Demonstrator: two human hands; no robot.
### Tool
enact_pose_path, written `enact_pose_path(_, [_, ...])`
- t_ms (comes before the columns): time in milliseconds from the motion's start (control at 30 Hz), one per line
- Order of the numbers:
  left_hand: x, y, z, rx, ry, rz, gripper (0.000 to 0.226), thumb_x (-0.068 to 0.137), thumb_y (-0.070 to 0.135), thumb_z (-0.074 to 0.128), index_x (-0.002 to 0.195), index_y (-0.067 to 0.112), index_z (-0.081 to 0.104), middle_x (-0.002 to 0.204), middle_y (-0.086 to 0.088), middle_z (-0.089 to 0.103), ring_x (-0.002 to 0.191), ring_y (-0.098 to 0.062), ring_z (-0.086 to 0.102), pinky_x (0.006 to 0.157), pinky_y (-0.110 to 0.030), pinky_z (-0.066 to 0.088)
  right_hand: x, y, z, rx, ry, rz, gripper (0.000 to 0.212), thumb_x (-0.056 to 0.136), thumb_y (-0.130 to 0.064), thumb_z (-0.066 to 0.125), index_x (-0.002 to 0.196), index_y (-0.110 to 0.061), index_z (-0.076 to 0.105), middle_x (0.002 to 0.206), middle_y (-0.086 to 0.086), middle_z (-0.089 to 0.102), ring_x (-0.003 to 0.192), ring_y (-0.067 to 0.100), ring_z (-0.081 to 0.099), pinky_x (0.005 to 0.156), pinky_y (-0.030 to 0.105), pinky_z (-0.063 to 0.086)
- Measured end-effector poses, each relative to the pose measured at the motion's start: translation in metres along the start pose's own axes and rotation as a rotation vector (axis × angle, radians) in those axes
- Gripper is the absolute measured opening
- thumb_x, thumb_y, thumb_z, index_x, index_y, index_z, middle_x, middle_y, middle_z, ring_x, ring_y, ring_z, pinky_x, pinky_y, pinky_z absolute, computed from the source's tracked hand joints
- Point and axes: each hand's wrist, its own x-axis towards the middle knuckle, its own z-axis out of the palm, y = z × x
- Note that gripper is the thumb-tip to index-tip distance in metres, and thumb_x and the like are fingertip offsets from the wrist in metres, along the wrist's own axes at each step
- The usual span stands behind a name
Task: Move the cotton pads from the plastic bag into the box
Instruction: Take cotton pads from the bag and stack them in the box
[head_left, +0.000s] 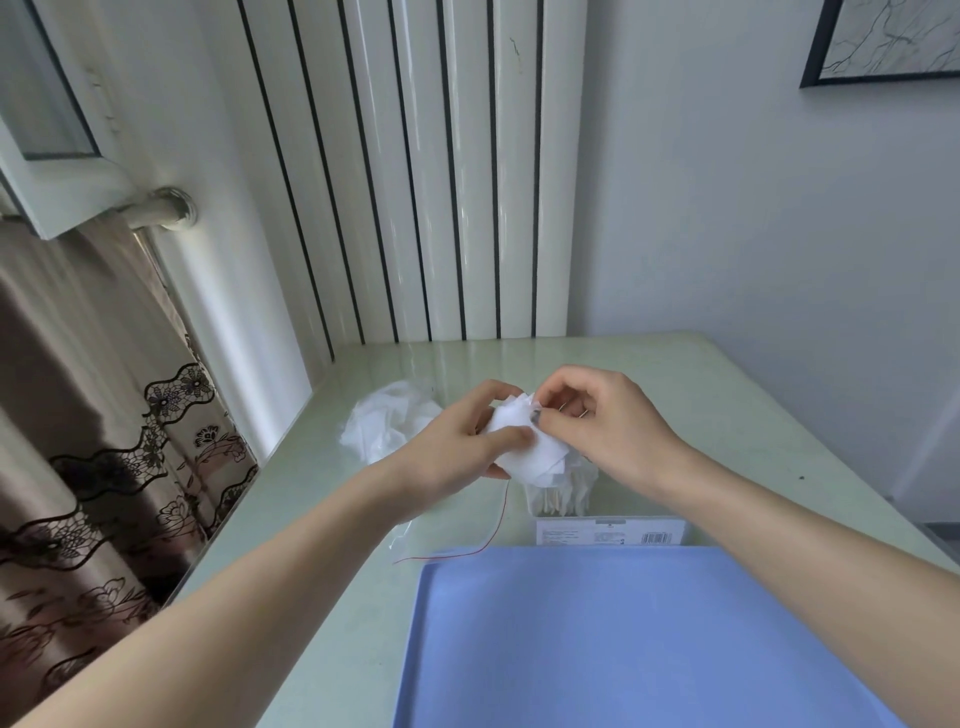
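Hands — left (457, 436), right (608, 421) — grip cotton pads (524, 441) mid-table (727, 395).

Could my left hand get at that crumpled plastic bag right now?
Probably not yet: the left hand grips the cotton pads. The plastic bag lies just beside it, nothing between.

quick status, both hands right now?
Left hand: grips the stack of cotton pads from below.
Right hand: pinches the top edge of the same stack.
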Motion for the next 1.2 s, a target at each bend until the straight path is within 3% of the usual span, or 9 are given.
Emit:
enact_pose_path(100, [-0.001, -0.004, 0.0, -0.055, 0.007, 0.025, 0.032, 0.1, 0.015, 0.054, 0.129, 0.028, 0.054, 0.12, -0.009, 0.067, 0.105, -0.022, 0.069, 0.091, -0.041, 0.058, 0.001, 0.0, 0.001, 0.021, 0.023, 0.017, 0.011, 0.083, -0.012, 0.07, 0.078, -0.022, 0.069, 0.076, 0.001, 0.069, 0.073, 0.028, 0.065, 0.073, 0.043, 0.055])
enact_pose_path(233, [-0.002, -0.008, 0.001, -0.039, 0.003, 0.064, 0.027, 0.103, 0.018, 0.048, 0.124, 0.033, 0.055, 0.117, -0.015, 0.065, 0.104, -0.025, 0.067, 0.09, -0.043, 0.059, 0.002, 0.001, 0.002, -0.008, 0.058, 0.062, 0.012, 0.085, -0.013, 0.068, 0.079, -0.022, 0.067, 0.076, 0.0, 0.069, 0.059, 0.012, 0.057, 0.058, 0.028, 0.047])
enact_pose_path(400, [0.002, -0.01, 0.002, -0.083, 0.024, 0.042, 0.015, 0.102, 0.013, 0.048, 0.112, 0.017, 0.058, 0.114, -0.024, 0.061, 0.1, -0.027, 0.068, 0.089, -0.042, 0.059, 0.003, 0.002, 0.003, 0.035, 0.112, 0.104, 0.009, 0.087, -0.012, 0.068, 0.081, -0.019, 0.066, 0.08, 0.011, 0.07, 0.073, 0.028, 0.066, 0.059, 0.031, 0.051])
enact_pose_path(600, [0.009, -0.017, 0.002, -0.202, 0.12, -0.032, 0.025, 0.103, 0.026, 0.046, 0.109, 0.008, 0.062, 0.116, -0.02, 0.064, 0.108, -0.029, 0.067, 0.09, -0.041, 0.059, 0.006, 0.003, 0.003, 0.04, 0.179, 0.123, 0.008, 0.088, -0.013, 0.066, 0.082, -0.017, 0.064, 0.081, 0.001, 0.068, 0.074, 0.022, 0.063, 0.069, 0.028, 0.052])
enact_pose_path(700, [0.012, -0.019, 0.001, -0.223, 0.18, -0.051, 0.025, 0.103, 0.027, 0.045, 0.109, 0.015, 0.066, 0.118, -0.013, 0.063, 0.109, -0.028, 0.065, 0.087, -0.036, 0.06, 0.007, 0.003, 0.001, 0.177, 0.215, 0.215, 0.003, 0.092, -0.008, 0.061, 0.088, -0.008, 0.061, 0.077, 0.007, 0.063, 0.062, 0.021, 0.059, 0.069, 0.041, 0.056])
enact_pose_path(800, [0.015, -0.022, -0.001, -0.191, 0.232, -0.036, 0.018, 0.102, 0.019, 0.048, 0.11, 0.013, 0.063, 0.116, -0.008, 0.065, 0.1, -0.019, 0.066, 0.081, -0.029, 0.06, 0.008, 0.002, -0.004, 0.42, 0.314, 0.371, 0.006, 0.092, 0.0, 0.057, 0.091, -0.006, 0.055, 0.085, 0.016, 0.062, 0.061, 0.024, 0.06, 0.058, 0.037, 0.056])
enact_pose_path(900, [0.017, -0.022, -0.001, -0.156, 0.256, -0.01, 0.014, 0.098, 0.009, 0.051, 0.109, 0.015, 0.059, 0.111, -0.01, 0.065, 0.091, -0.016, 0.068, 0.078, -0.026, 0.06, 0.007, 0.002, -0.007, 0.695, 0.356, 0.504, 0.022, 0.089, 0.008, 0.055, 0.104, -0.007, 0.051, 0.096, 0.02, 0.064, 0.067, 0.027, 0.069, 0.061, 0.032, 0.057])
enact_pose_path(1100, [0.019, -0.019, 0.004, -0.062, 0.236, 0.036, 0.026, 0.097, 0.003, 0.049, 0.105, 0.027, 0.044, 0.115, -0.02, 0.055, 0.093, -0.032, 0.069, 0.08, -0.036, 0.062, 0.0, -0.009, -0.003, 0.88, 0.238, 0.525, 0.028, 0.086, 0.014, 0.049, 0.111, 0.003, 0.055, 0.088, 0.017, 0.068, 0.079, 0.027, 0.075, 0.07, 0.03, 0.06])
enact_pose_path(1200, [0.02, -0.017, 0.007, -0.028, 0.206, 0.058, 0.017, 0.099, 0.003, 0.046, 0.105, 0.018, 0.048, 0.1, -0.008, 0.057, 0.086, -0.02, 0.068, 0.082, -0.035, 0.061, -0.004, -0.017, 0.007, 0.908, 0.134, 0.508, 0.026, 0.087, 0.013, 0.046, 0.11, 0.009, 0.057, 0.089, 0.019, 0.074, 0.083, 0.029, 0.075, 0.071, 0.03, 0.061])
